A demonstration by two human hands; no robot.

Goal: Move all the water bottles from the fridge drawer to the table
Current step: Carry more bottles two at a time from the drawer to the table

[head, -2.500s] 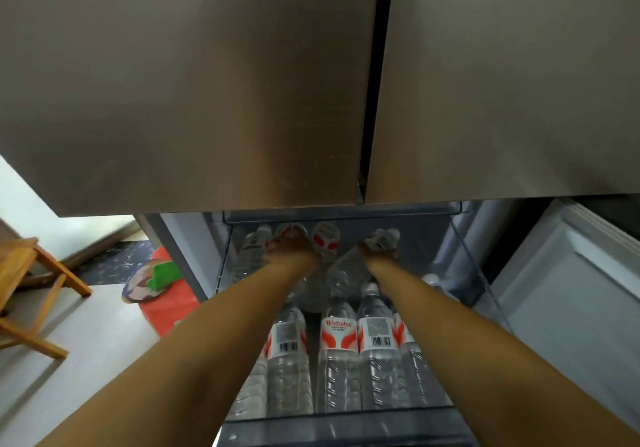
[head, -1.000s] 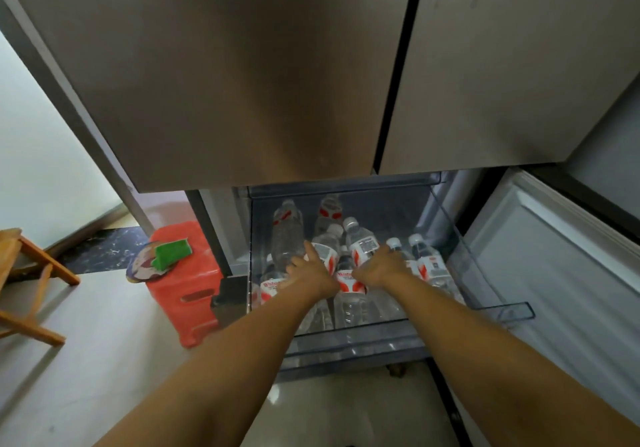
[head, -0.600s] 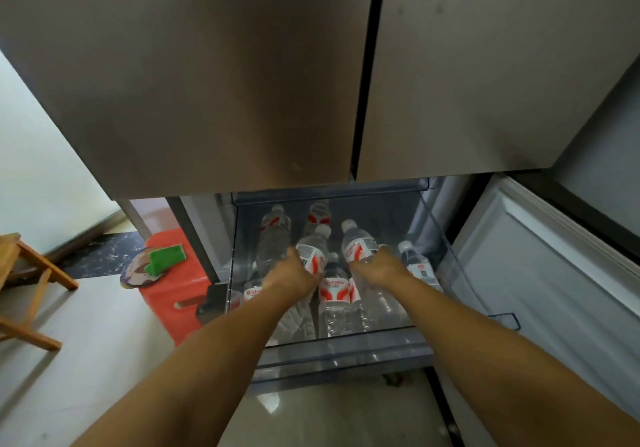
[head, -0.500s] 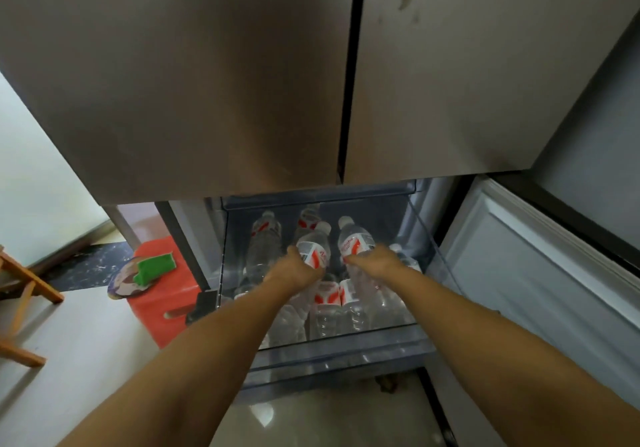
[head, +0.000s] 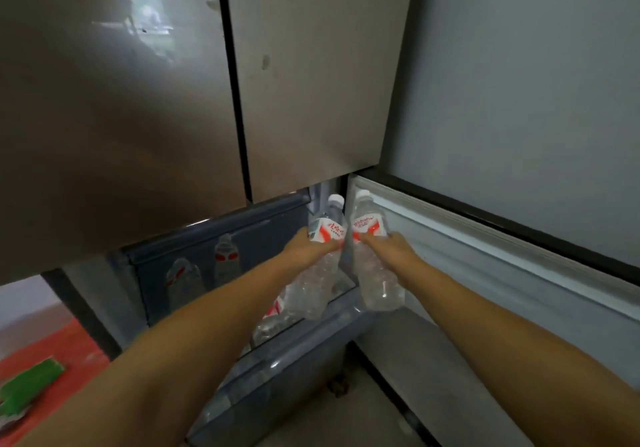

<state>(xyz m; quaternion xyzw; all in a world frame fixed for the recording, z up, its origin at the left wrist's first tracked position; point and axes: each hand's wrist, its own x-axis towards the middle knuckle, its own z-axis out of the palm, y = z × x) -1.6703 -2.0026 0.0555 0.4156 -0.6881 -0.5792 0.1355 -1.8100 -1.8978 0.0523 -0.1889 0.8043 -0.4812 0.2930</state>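
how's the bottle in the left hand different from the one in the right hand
The left-hand bottle hangs over the open fridge drawer; the right-hand bottle is out past the drawer's right edge. The left one's label shows more red. Both are clear, white-capped, and gripped around the label.

Count, head view: 2 hands, left hand (head: 308,251) and right hand (head: 391,249), each gripping 1 water bottle: left bottle (head: 320,263), right bottle (head: 372,259). 1 fridge drawer (head: 277,370), open. Inside it, 2 bottles visible at the far left wall (head: 227,256) (head: 181,278), plus at least 1 more (head: 273,318) under the left forearm; exact total unclear. 2 upper fridge doors (head: 121,117) (head: 311,83). 1 red stool (head: 59,353), near left, with 1 green item (head: 27,384) on it.
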